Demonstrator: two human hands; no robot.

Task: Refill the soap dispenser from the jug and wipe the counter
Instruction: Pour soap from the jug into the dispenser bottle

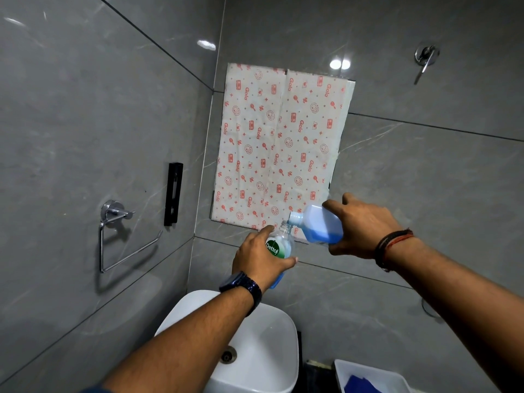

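My left hand (259,258) grips a clear Dettol soap dispenser bottle (279,246) with its top off, held above the white sink (272,344). The bottle holds some blue liquid. My right hand (361,225) holds a translucent jug (319,224) of blue soap, tipped to the left. The jug's mouth rests at the dispenser's open neck, and a thin blue stream runs in. Both hands are raised in front of the grey tiled wall.
A white bin (371,377) with a blue cloth (360,384) inside stands at the lower right. A chrome towel ring (119,236) and a black holder (173,194) hang on the left wall. Patterned paper (280,148) covers a wall niche, and a chrome tap lever (425,59) sits at the upper right.
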